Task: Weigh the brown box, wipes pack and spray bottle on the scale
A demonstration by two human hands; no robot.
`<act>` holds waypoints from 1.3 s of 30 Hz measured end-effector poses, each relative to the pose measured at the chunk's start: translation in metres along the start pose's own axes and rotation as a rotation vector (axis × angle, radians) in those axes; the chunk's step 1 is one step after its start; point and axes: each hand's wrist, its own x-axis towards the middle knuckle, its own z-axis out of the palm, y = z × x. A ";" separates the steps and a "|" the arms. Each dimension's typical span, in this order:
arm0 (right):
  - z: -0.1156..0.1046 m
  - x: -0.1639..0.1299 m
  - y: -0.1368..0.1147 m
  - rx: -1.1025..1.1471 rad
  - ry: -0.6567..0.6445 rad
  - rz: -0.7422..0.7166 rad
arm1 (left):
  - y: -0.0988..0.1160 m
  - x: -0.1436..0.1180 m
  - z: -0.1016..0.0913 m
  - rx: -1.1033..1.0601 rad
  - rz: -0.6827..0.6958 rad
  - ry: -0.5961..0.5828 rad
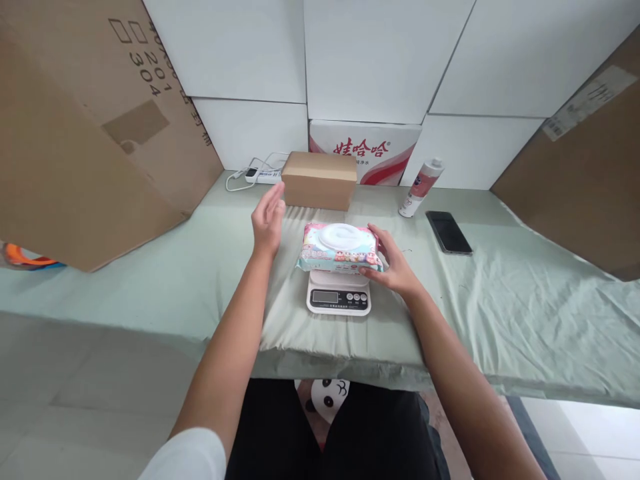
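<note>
A pack of wet wipes (341,248) lies flat on a small white kitchen scale (339,295) at the front of a table draped in pale green cloth (500,293). The person's right hand (393,261) grips the pack's right end, fingers curled over the top edge and thumb pressed to the near side. The left hand (269,220) hovers open just to the left of the pack, palm turned inward and fingers straight, holding nothing and touching nothing. The pack covers the scale's platform, so only the display panel and buttons show below it; the display's reading is too small to make out.

Behind the pack stands a closed brown cardboard box (319,180), near the left hand's fingertips but apart from them. A white power strip (264,175) with its cable lies behind the box to the left, partly hidden by it. A red-and-white carton (380,150) with Chinese lettering leans against the white wall, its lower left corner blocked by the box. To the right, a tube (421,187) with a white cap stands tilted, and a dark phone (449,232) lies face up on the cloth. Large cardboard sheets (85,133) lean in from both sides, cut off by the frame edges. Below the table edge, a panda print (327,395) shows partly.
</note>
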 end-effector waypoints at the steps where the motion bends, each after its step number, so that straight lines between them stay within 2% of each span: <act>1: 0.000 0.000 -0.001 -0.004 -0.001 0.001 | 0.008 -0.014 -0.006 -0.009 -0.039 -0.069; 5: 0.000 -0.002 -0.002 -0.014 -0.005 -0.011 | 0.019 -0.067 -0.028 0.015 -0.235 -0.416; 8: 0.000 -0.003 -0.001 -0.014 -0.004 -0.032 | 0.018 -0.087 -0.034 0.113 -0.302 -0.503; 14: 0.001 -0.004 -0.004 -0.063 -0.016 -0.045 | 0.017 -0.087 -0.031 0.235 -0.281 -0.489; 18: -0.001 -0.006 -0.007 -0.174 -0.039 -0.064 | 0.017 -0.086 -0.030 0.262 -0.267 -0.476; 22: -0.008 0.003 -0.025 -0.340 -0.077 -0.084 | 0.017 -0.086 -0.028 0.286 -0.276 -0.465; 26: -0.005 0.034 -0.067 -0.577 -0.283 -0.136 | 0.016 -0.084 -0.026 0.269 -0.250 -0.459; 29: 0.011 0.061 -0.100 -0.715 -0.477 -0.095 | 0.014 -0.084 -0.025 0.251 -0.239 -0.456; 31: 0.026 0.074 -0.116 -0.810 -0.540 -0.065 | 0.013 -0.084 -0.025 0.243 -0.237 -0.457; 35: 0.041 0.085 -0.127 -0.882 -0.538 -0.038 | 0.013 -0.084 -0.026 0.245 -0.235 -0.447; 37: 0.034 0.086 -0.124 -0.802 -0.497 -0.013 | 0.016 -0.084 -0.028 0.261 -0.234 -0.423; 39: 0.018 0.084 -0.116 -0.645 -0.405 0.044 | 0.019 -0.084 -0.028 0.285 -0.225 -0.381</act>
